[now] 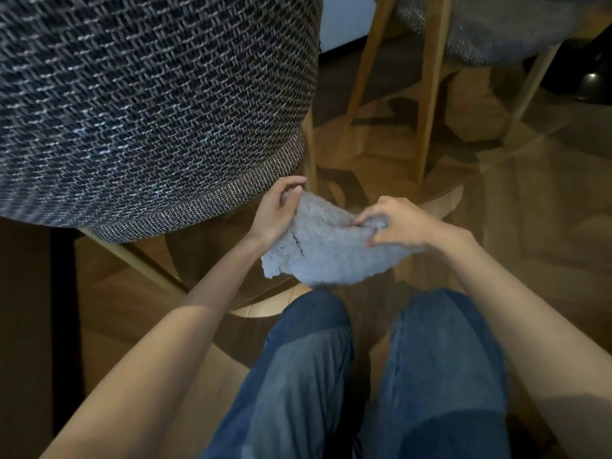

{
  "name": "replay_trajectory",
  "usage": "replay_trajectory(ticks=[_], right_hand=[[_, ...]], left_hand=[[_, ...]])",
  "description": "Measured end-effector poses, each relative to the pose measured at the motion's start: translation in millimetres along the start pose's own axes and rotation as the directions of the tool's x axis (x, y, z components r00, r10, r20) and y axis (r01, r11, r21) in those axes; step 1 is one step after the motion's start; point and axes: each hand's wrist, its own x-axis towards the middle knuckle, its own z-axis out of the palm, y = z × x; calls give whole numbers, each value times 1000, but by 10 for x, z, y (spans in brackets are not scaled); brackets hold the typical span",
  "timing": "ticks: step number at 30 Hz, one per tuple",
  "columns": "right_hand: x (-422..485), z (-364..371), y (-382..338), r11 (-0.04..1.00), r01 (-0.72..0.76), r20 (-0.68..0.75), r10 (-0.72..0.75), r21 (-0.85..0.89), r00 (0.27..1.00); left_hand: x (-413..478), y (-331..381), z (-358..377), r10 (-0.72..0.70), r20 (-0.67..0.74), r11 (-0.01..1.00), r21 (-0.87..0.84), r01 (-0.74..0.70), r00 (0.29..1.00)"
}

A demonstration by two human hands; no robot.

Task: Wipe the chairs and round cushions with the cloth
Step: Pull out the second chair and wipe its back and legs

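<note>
A pale grey-blue fluffy cloth [326, 256] hangs in the middle of the frame, stretched between 2 hands above the floor [530, 210]. The left hand [280, 212] holds the cloth's upper left corner, its grip closed on the fabric with fingers curled over the edge and the thumb behind. The right hand [402, 226] pinches a bunched fold at the upper right of the cloth, fingertips pressed together on it. The rest of the cloth droops below both hands, its lower left corner hanging free.

The near chair [149, 111] fills the upper left of the frame, covered in dark woven fabric flecked with light thread. A band of lighter weave [212, 207] runs along its lower edge, just beside the left hand; whether the fingers touch it cannot be told. Pale wooden legs [132, 256] slant down beneath it.

A second chair [490, 34] in similar grey fabric sits at the upper right on tall wooden legs [430, 94], well apart from the cloth.

The floor is brown wood laid in a patterned parquet. At the bottom centre, 2 knees in blue jeans [314, 359] show, with bare forearms reaching up from the lower corners.
</note>
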Motion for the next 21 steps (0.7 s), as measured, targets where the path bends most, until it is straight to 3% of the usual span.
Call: replay_trajectory(ticks=[4, 7, 9, 12, 14, 17, 19, 21], right_hand=[[78, -177, 39, 995, 99, -166, -96, 15, 982], [152, -255, -103, 989, 107, -221, -82, 101, 972], [210, -266, -247, 953, 182, -226, -127, 244, 966], [219, -224, -398, 904, 237, -197, -176, 357, 965], [221, -170, -380, 909, 232, -256, -147, 346, 956], [221, -66, -329, 958, 200, -420, -99, 204, 902], [231, 68, -348, 979, 154, -559, -53, 134, 828], [216, 245, -450, 980, 155, -679, -28, 126, 734]], left_hand=[[-39, -122, -72, 156, 2, 972, 178, -154, 988], [-124, -174, -50, 201, 84, 928, 303, -218, 976], [-189, -186, 5, 243, 143, 891, 358, -279, 959], [-216, -212, 71, 302, 92, 892, 324, -315, 949], [-257, -182, 47, 262, 31, 942, 209, -263, 965], [-339, -143, -23, 95, 76, 987, 125, -104, 993], [-384, -115, -36, -10, 95, 991, 131, -3, 995], [-405, -83, -20, -160, 39, 987, -26, 161, 986]])
